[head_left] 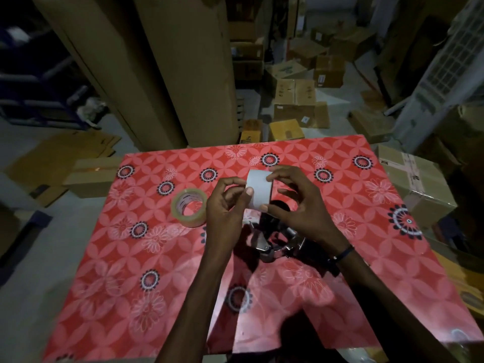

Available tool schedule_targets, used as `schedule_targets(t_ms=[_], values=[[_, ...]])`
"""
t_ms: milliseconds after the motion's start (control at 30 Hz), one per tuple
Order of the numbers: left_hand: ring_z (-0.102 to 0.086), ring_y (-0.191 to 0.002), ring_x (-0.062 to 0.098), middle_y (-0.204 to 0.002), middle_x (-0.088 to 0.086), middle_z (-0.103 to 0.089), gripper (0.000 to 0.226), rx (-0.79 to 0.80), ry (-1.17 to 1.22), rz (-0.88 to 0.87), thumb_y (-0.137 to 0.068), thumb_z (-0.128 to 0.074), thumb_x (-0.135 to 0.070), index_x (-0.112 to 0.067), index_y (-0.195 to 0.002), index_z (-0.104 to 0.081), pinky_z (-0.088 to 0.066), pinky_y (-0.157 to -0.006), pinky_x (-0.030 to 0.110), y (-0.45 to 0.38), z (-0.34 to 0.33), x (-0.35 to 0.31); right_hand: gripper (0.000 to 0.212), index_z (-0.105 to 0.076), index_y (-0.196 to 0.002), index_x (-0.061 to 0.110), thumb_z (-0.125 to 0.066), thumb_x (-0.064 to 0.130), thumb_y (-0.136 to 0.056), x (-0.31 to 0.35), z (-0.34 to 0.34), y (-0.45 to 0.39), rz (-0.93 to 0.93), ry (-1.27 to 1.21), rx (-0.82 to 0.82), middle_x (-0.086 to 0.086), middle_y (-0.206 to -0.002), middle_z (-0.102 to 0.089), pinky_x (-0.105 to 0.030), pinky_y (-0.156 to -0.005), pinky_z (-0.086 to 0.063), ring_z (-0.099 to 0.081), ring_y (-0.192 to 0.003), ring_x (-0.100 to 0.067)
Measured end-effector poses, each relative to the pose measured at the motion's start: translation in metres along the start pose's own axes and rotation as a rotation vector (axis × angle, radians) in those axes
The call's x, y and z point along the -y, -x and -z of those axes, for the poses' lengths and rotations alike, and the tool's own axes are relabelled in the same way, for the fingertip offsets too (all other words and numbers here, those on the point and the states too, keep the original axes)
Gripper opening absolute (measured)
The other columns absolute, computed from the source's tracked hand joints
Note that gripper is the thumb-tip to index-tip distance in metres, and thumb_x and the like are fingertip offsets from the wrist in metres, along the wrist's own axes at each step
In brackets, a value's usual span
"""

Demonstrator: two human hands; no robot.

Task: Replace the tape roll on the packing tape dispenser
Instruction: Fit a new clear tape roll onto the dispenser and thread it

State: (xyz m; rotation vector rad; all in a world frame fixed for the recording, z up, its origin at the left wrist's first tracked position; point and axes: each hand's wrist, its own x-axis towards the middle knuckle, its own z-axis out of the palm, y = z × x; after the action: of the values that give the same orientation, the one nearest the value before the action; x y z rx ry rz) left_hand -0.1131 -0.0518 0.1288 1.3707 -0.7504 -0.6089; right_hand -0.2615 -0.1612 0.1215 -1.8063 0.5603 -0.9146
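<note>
Both hands hold a white empty tape core point(259, 188) above the middle of the red patterned table point(162, 271). My left hand point(226, 205) pinches its left edge; my right hand point(296, 200) grips it from the right, fingers over top and bottom. Directly beneath the hands lies the black and metal tape dispenser point(272, 239), partly hidden by them. A full roll of clear brownish packing tape point(189, 207) lies flat on the table just left of my left hand.
The table is covered with a red floral cloth. Cardboard boxes point(294, 106) are scattered over the floor behind, a large box point(416, 184) stands at the table's right edge, and tall cardboard sheets point(162, 69) lean at the back left.
</note>
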Motion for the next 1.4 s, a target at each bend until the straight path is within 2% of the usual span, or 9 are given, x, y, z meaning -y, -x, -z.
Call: schedule_targets(t_ms=[100,200,333,467,633,733,967,1167,1400], values=[[-0.069,-0.081,0.008,-0.083,-0.009,-0.074,0.011,-0.004,0.016,0.014,-0.100,-0.069,-0.001,-0.011,-0.104,-0.065,-0.054,-0.076,0.024,-0.001,0.019,-0.003,0.057,-0.063,-0.130,0.034,-0.093,0.026,-0.082,0.004,-0.018,-0.005,-0.073,-0.036,0.029,0.011,-0.148,-0.060,-0.047,-0.105,-0.060,-0.063,-0.138,-0.017],[-0.073,-0.086,0.008,-0.090,-0.007,-0.079,0.014,-0.002,0.018,0.030,-0.100,-0.068,0.000,-0.012,-0.108,-0.065,-0.056,-0.077,0.023,-0.001,0.036,-0.004,0.058,-0.063,-0.131,0.031,-0.093,0.012,-0.084,0.005,-0.035,-0.010,-0.106,-0.040,0.035,0.013,-0.147,-0.063,-0.053,-0.103,-0.062,-0.069,-0.132,-0.014],[-0.074,-0.091,0.014,-0.102,0.003,-0.081,0.018,-0.036,0.042,0.036,-0.101,-0.069,-0.005,-0.014,-0.117,-0.068,-0.056,-0.074,0.029,-0.004,0.061,-0.004,0.059,-0.065,-0.133,0.014,-0.095,0.009,-0.081,0.007,-0.056,-0.014,0.046,0.044,0.080,-0.003,-0.148,-0.060,-0.039,-0.107,-0.059,-0.062,-0.139,-0.021],[-0.076,-0.099,0.014,-0.104,-0.003,-0.081,0.019,-0.064,0.037,0.049,-0.102,-0.068,-0.005,-0.020,-0.113,-0.071,-0.058,-0.084,0.036,-0.002,0.083,-0.003,0.063,-0.062,-0.137,0.020,-0.095,0.013,-0.083,0.010,-0.079,-0.018,-0.030,0.012,0.066,0.010,-0.147,-0.062,-0.026,-0.101,-0.059,-0.067,-0.131,-0.008],[-0.075,-0.107,0.016,-0.109,-0.003,-0.079,0.020,-0.082,0.050,0.041,-0.100,-0.070,-0.004,-0.017,-0.115,-0.071,-0.062,-0.089,0.043,-0.002,0.106,-0.003,0.058,-0.066,-0.132,0.015,-0.094,0.019,-0.082,0.015,-0.101,-0.023,0.054,0.047,0.042,0.002,-0.147,-0.062,-0.050,-0.100,-0.063,-0.069,-0.130,-0.020],[-0.074,-0.103,0.011,-0.106,-0.006,-0.079,0.020,-0.097,0.051,0.024,-0.100,-0.070,-0.002,-0.017,-0.113,-0.071,-0.059,-0.081,0.025,-0.003,0.116,-0.006,0.054,-0.067,-0.132,0.018,-0.091,0.016,-0.083,0.017,-0.114,-0.024,0.096,0.095,0.066,0.001,-0.148,-0.060,-0.063,-0.096,-0.059,-0.063,-0.137,-0.024],[-0.074,-0.103,0.002,-0.110,-0.013,-0.079,0.029,-0.103,0.103,0.021,-0.101,-0.064,0.003,-0.014,-0.124,-0.071,-0.056,-0.076,0.016,-0.003,0.140,-0.009,0.071,-0.058,-0.143,0.024,-0.094,0.010,-0.084,0.019,-0.138,-0.029,0.014,0.067,0.102,0.006,-0.154,-0.058,-0.054,-0.108,-0.058,-0.060,-0.142,-0.014],[-0.075,-0.110,0.008,-0.120,-0.004,-0.079,0.031,-0.129,0.114,0.018,-0.101,-0.068,-0.004,-0.015,-0.130,-0.071,-0.058,-0.083,0.022,-0.006,0.158,-0.005,0.063,-0.066,-0.135,0.011,-0.089,-0.005,-0.079,0.023,-0.153,-0.036,0.207,0.173,0.119,0.003,-0.154,-0.056,-0.050,-0.109,-0.056,-0.055,-0.146,-0.016],[-0.074,-0.111,0.008,-0.116,-0.009,-0.079,0.034,-0.087,0.103,0.006,-0.101,-0.065,0.003,-0.018,-0.127,-0.069,-0.058,-0.086,0.023,-0.010,0.171,-0.003,0.069,-0.060,-0.140,0.022,-0.094,0.011,-0.081,0.023,-0.165,-0.046,0.105,0.063,0.146,0.006,-0.149,-0.061,-0.053,-0.108,-0.058,-0.062,-0.139,-0.018]])
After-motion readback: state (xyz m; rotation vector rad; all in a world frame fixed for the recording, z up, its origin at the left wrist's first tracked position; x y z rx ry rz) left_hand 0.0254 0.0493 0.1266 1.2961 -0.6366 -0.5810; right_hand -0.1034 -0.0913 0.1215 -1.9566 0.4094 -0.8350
